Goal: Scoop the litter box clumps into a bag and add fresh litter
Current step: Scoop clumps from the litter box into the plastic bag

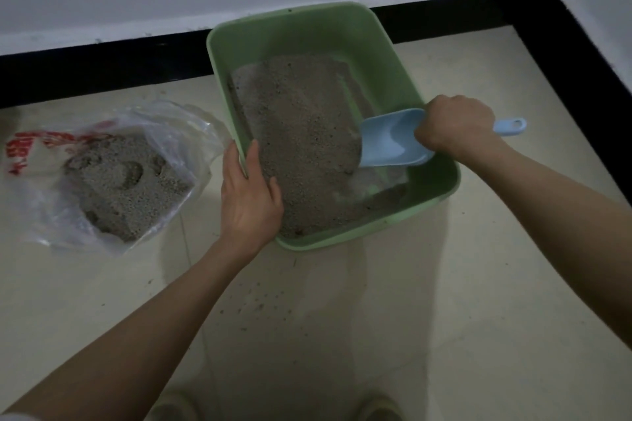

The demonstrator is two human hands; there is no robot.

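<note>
Left hand (249, 195) on litter box (393, 58) rim, scoop (390, 140) inside.

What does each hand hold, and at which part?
Right hand grips the blue scoop by its handle. Left hand holds the green litter box at its left rim.

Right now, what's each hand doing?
Left hand: gripping the green litter box rim.
Right hand: closed around the blue scoop handle.

Dim, grainy view, soft focus, wide-angle bending at edges
</note>
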